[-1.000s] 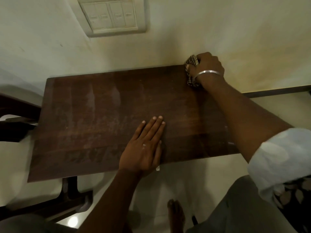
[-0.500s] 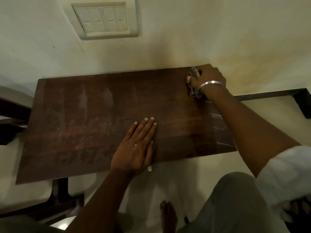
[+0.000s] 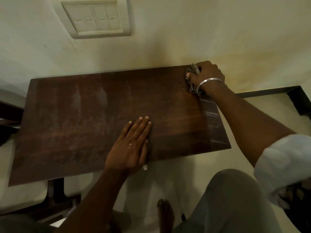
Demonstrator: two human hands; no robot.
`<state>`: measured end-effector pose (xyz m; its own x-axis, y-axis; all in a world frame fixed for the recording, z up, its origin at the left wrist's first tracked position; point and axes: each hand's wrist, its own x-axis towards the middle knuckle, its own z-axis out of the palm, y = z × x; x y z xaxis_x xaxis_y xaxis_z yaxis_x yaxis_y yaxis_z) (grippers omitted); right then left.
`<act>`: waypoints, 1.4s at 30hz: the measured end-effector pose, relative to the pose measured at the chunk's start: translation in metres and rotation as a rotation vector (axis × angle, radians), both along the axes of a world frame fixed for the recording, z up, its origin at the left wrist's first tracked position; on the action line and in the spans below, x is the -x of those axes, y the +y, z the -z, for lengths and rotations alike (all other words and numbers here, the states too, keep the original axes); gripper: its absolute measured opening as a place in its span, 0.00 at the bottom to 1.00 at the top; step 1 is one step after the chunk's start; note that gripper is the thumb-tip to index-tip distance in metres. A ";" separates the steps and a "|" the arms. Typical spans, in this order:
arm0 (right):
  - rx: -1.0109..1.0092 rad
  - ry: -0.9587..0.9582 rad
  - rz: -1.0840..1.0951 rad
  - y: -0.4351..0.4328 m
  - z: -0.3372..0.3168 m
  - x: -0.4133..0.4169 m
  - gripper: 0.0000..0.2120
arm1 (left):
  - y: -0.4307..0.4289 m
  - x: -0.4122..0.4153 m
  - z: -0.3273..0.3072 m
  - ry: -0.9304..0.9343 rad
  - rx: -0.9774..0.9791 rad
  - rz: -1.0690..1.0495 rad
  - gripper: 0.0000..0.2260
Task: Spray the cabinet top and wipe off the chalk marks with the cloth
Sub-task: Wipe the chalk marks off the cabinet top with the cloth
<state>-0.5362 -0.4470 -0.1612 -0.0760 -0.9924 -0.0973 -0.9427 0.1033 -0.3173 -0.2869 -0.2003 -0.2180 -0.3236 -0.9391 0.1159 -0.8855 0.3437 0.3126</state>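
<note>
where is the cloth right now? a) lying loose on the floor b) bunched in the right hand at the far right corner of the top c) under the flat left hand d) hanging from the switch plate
b, the right hand grips the bunched cloth at the far right corner of the cabinet top, while the left hand lies flat and bare.

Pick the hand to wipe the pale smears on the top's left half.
Right, probably. The right hand grips the cloth at the far right corner of the cabinet top; the left hand lies flat near the front edge, holding nothing.
</note>
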 end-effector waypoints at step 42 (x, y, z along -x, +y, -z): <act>0.017 -0.031 -0.063 0.122 -0.006 0.034 0.26 | -0.002 -0.001 0.006 0.020 0.082 0.016 0.25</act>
